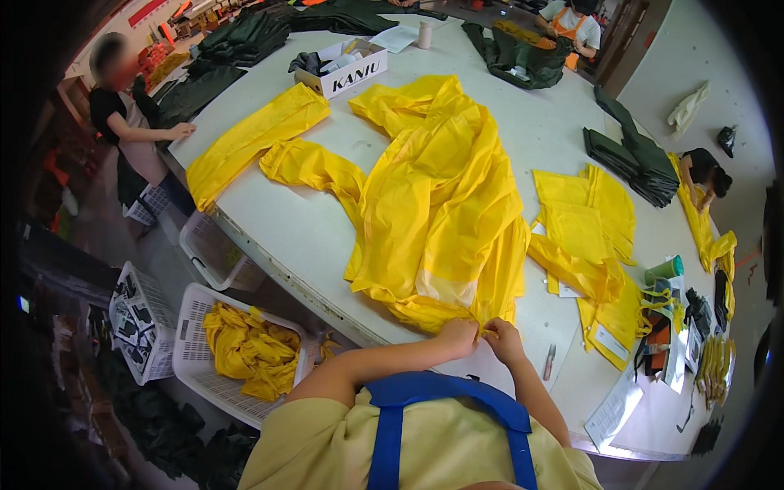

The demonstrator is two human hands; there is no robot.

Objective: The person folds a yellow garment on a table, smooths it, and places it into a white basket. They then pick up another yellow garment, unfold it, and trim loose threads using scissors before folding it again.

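A large yellow raincoat (pixel 437 204) lies spread out on the white table (pixel 310 237), its sleeves reaching toward the far left. My left hand (pixel 457 336) and my right hand (pixel 504 339) both pinch its near hem at the table's front edge, fingertips almost touching. A small grey clipper (pixel 550 362) lies on the table just right of my right hand.
Folded yellow pieces (pixel 584 216) lie to the right, with a green spool (pixel 663 270) and small items beyond. An open white box (pixel 343 69) and dark green garments (pixel 523 57) sit at the back. White baskets (pixel 200 343) stand on the floor left, one holding yellow fabric. Other people work around the table.
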